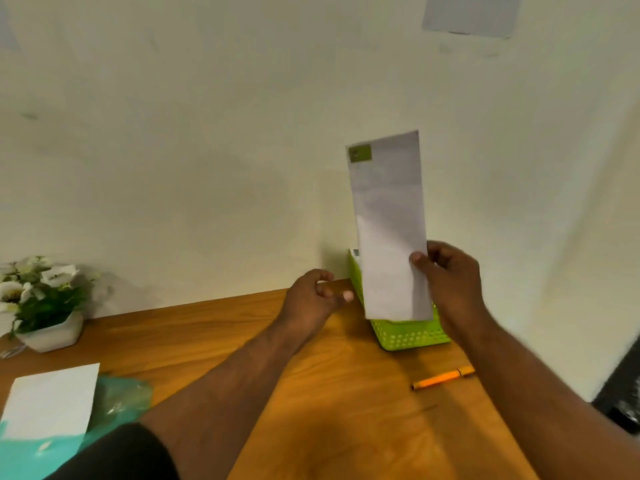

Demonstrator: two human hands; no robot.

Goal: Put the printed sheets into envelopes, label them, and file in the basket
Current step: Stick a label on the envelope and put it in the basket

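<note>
- At the far left a white pot of white flowers (41, 306) stands on the wooden tabletop (214, 327), close to the wall.
- In front of it, at the near left corner, a blank white sheet (52, 400) lies flat on a teal plastic bag (117, 400), which shows around the sheet's right and lower edges.
- The left hand (311, 296) is held above the tabletop, just left of the basket, its fingers loosely curled and holding nothing; its fingertips come close to the envelope's lower left edge, though contact cannot be made out.
- A white envelope (388, 220) stands upright on its short end, raised over the green basket (408, 336), its lower edge level with the basket's rim or just inside it. A small green label (360, 153) sits at its top left corner.
- The basket sits on the tabletop against the wall; another white edge shows at its back left corner.
- The right hand (450, 282) pinches the envelope's lower right edge, thumb on the near face, fingers behind.
- An orange pen (443, 377) lies on the tabletop in front of the basket, beside the right forearm.
- High on the wall, upper right, a paper notice (471, 13) is posted; its text is blurred.
</note>
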